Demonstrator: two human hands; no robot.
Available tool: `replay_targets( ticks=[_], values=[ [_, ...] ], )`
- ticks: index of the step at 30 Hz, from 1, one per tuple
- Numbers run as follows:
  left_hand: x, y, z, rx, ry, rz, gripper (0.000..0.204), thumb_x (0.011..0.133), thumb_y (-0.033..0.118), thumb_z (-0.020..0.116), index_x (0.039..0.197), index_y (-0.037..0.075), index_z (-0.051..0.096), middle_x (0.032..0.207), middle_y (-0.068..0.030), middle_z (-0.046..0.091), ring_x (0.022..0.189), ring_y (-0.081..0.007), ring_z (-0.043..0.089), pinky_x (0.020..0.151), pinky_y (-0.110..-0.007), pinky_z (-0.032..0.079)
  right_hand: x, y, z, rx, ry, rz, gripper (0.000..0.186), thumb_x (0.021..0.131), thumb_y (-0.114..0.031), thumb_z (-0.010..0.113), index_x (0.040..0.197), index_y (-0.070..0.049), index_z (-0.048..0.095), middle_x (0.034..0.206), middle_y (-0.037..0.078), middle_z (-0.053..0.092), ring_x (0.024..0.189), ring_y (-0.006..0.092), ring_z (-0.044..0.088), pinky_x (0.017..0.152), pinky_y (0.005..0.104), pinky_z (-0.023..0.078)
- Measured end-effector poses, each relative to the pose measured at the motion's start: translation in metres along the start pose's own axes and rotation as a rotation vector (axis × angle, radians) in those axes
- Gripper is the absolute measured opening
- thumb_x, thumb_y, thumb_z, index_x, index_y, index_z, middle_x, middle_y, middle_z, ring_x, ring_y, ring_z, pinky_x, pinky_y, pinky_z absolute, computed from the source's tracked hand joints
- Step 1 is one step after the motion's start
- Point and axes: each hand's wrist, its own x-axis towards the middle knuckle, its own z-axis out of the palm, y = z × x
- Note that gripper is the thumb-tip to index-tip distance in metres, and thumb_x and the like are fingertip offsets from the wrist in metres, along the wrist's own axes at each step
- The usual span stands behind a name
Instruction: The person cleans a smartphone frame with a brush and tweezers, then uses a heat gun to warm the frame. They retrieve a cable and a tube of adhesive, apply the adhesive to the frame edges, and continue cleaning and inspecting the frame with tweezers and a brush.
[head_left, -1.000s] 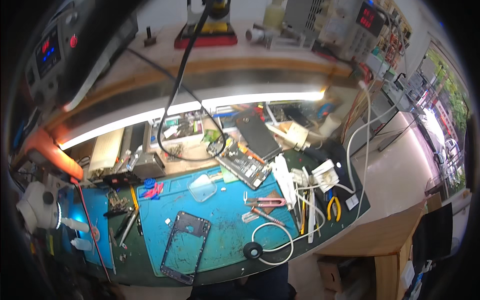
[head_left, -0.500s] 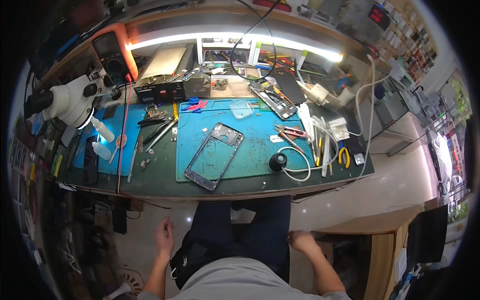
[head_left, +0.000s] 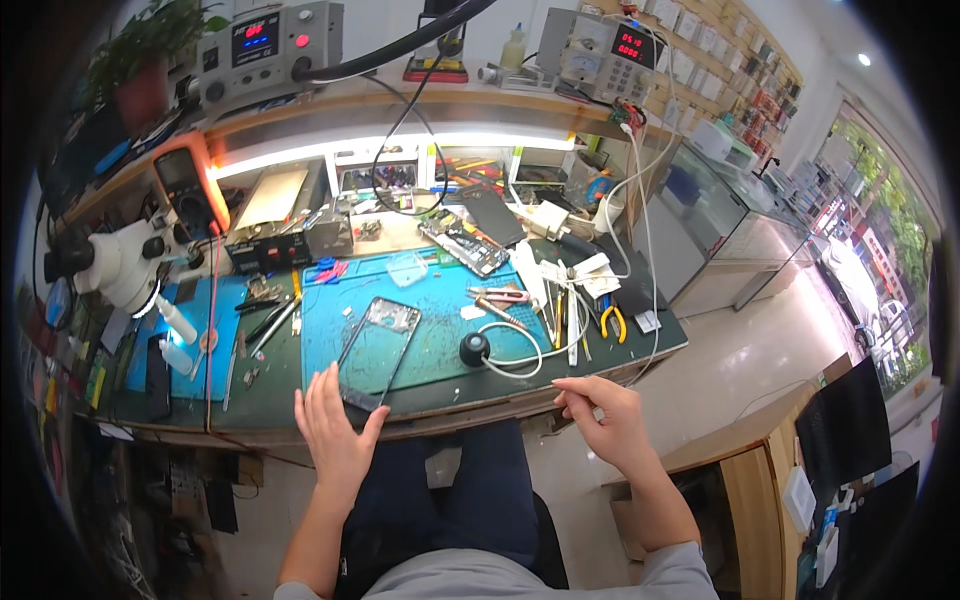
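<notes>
Phone frame (head_left: 392, 316), dark, rectangular, hollow-centred, lay by the left hand (head_left: 338, 435), fingers splayed, while the right hand (head_left: 612, 425) curled loosely, released.

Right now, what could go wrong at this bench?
1. The dark phone frame has its lower end close to the bench's front edge, right by the left hand; a careless nudge could tip it off. Whether the hand touches it, I can't tell.
2. The white cable loops loosely beside the black round device; a sleeve or the right hand might snag it and drag the device.
</notes>
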Motion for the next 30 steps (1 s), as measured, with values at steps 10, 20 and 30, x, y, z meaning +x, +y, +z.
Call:
replay_targets(
  ticks=[10, 20, 30],
  values=[
    [0.025, -0.012, -0.003, -0.419, 0.021, 0.206, 0.076, 0.081, -0.014, 0.065, 0.151, 0.001, 0.040, 0.158, -0.0226, 0.025, 0.120, -0.0314, 0.055, 0.099, -0.041, 0.052, 0.084, 0.055, -0.012, -0.225, 0.283, -0.114, 0.023, 0.094, 0.003, 0.067, 0.115, -0.002, 0.074, 0.098, 0.012, 0.076, 0.083, 0.0217, 0.074, 0.071, 0.0307, 0.057],
    [0.024, -0.027, 0.017, -0.450, 0.157, 0.287, 0.056, 0.090, -0.018, 0.051, 0.143, -0.002, 0.045, 0.149, -0.0266, 0.039, 0.114, -0.0325, 0.066, 0.087, -0.038, 0.062, 0.378, 0.099, -0.078, -0.839, 0.659, -0.137, 0.055, 0.102, -0.029, 0.051, 0.137, 0.014, 0.051, 0.137, 0.032, 0.058, 0.127, 0.0458, 0.056, 0.109, 0.0539, 0.041],
    [0.021, -0.024, 0.024, -0.448, 0.171, 0.326, 0.061, 0.092, -0.017, 0.048, 0.150, -0.001, 0.037, 0.153, -0.0295, 0.035, 0.112, -0.0356, 0.068, 0.086, -0.039, 0.062, 0.383, 0.104, -0.094, -0.724, 0.644, -0.006, 0.057, 0.096, -0.025, 0.045, 0.140, 0.012, 0.052, 0.137, 0.031, 0.060, 0.126, 0.0471, 0.056, 0.114, 0.0508, 0.037]
  ],
)
